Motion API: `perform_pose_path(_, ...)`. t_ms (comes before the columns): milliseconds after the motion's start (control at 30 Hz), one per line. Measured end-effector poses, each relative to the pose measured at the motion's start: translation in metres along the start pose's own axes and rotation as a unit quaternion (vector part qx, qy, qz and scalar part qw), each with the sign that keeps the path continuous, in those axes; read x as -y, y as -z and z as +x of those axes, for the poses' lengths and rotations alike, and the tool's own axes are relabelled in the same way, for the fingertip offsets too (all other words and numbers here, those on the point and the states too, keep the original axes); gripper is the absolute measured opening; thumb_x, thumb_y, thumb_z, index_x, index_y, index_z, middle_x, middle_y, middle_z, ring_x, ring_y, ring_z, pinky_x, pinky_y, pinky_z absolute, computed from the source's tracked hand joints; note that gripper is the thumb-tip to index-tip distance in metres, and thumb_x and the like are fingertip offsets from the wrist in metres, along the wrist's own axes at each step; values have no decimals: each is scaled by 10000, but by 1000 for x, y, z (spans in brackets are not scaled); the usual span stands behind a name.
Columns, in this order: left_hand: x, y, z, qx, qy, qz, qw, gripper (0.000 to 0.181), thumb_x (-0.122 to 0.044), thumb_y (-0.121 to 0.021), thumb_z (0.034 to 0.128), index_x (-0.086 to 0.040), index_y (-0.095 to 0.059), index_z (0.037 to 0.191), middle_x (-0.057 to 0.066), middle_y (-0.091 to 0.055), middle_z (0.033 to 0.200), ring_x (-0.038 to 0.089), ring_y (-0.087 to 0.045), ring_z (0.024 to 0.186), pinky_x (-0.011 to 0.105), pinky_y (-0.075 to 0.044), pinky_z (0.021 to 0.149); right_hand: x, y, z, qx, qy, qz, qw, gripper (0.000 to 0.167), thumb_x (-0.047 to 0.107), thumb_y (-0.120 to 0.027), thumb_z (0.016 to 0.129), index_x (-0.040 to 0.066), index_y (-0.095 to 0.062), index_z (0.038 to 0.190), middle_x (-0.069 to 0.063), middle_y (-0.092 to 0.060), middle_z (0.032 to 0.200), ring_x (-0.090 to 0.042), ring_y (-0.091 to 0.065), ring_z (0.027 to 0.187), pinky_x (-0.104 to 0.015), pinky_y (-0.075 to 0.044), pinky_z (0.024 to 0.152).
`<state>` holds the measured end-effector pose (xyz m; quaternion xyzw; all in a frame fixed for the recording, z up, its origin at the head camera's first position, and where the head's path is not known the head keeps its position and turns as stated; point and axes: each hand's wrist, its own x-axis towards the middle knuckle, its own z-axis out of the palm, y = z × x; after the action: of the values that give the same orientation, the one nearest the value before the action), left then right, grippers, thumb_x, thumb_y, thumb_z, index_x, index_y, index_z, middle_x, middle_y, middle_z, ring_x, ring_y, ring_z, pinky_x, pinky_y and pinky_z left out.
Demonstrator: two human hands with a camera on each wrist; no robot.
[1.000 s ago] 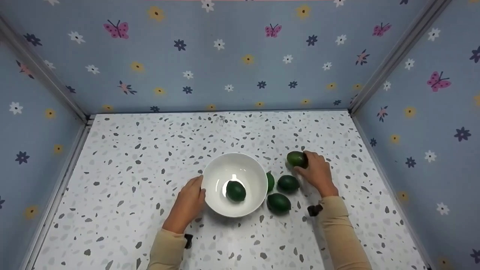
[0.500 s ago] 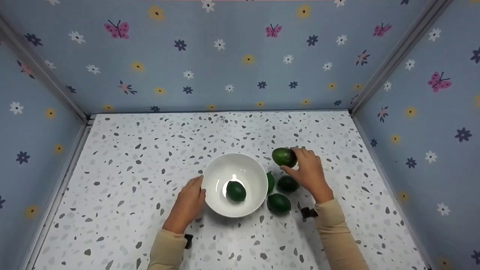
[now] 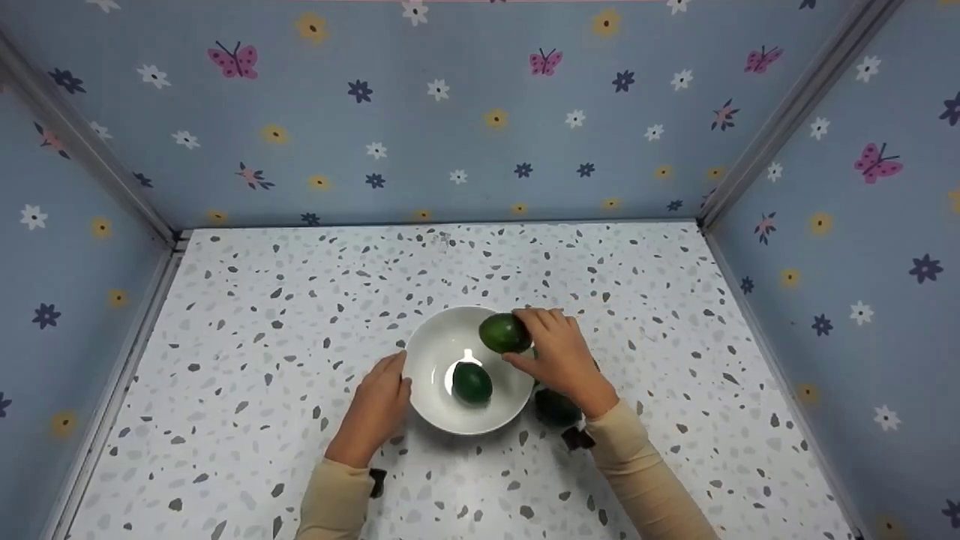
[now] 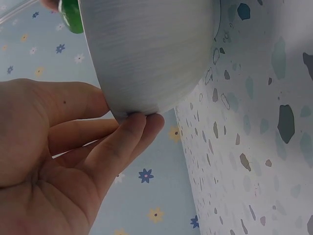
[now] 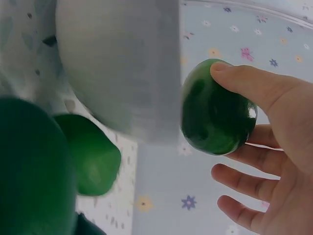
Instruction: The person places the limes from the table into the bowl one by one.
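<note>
A white bowl (image 3: 435, 397) stands on the speckled table with one green fruit (image 3: 472, 383) inside. The left hand (image 3: 373, 407) holds the bowl's left side; in the left wrist view its thumb and fingers (image 4: 129, 132) pinch the rim. Above the bowl's upper right part, the right hand (image 3: 563, 358) grips another green fruit (image 3: 503, 333). In the right wrist view, thumb and finger hold that fruit (image 5: 217, 107) beside the bowl's rim, with the other fingers spread.
A dark green fruit (image 3: 557, 408) lies right of the bowl, partly under the right wrist. Others are mostly covered by the right hand; one green fruit (image 5: 93, 154) shows in the right wrist view. Flowered blue walls (image 3: 465, 150) enclose the table (image 3: 300, 300).
The right hand has carried its fruit leftward from the table's right part to over the bowl. The left hand and the bowl have stayed in place.
</note>
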<state>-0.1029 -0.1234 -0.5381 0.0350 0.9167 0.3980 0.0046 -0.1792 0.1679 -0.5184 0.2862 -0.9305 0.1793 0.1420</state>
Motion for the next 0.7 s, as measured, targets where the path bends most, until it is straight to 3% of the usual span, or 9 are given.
perform_pose_path(133,0,1,0,35,39,-13,10000,464,-36,-532,1012,79,-446,1453,245,-497,1431,385,-460,1343,492,-398,1110,3,-11,2,145,26,-57,9999,685,468,-806,822,67,-589,1333,-107,-633,1245,-292,-566,1043,-439,-472,793)
perform_pose_path(433,0,1,0,14,17,26,10000,465,-33,-534,1011,101,-439,1446,261,-496,1424,402,-460,1337,501,-391,1112,8,-29,3,309,332,-732,9963,678,454,-829,798,83,-595,1315,-83,-628,1222,-299,-534,1036,-468,-459,795)
perform_pose_path(700,-1,1,-1,-100,-157,126,9997,452,-7,-559,994,106,-469,1422,265,-531,1384,398,-500,1302,494,-425,1087,9,-35,3,427,360,-964,9938,660,440,-827,796,94,-603,1312,-71,-617,1230,-307,-516,1026,-462,-448,788)
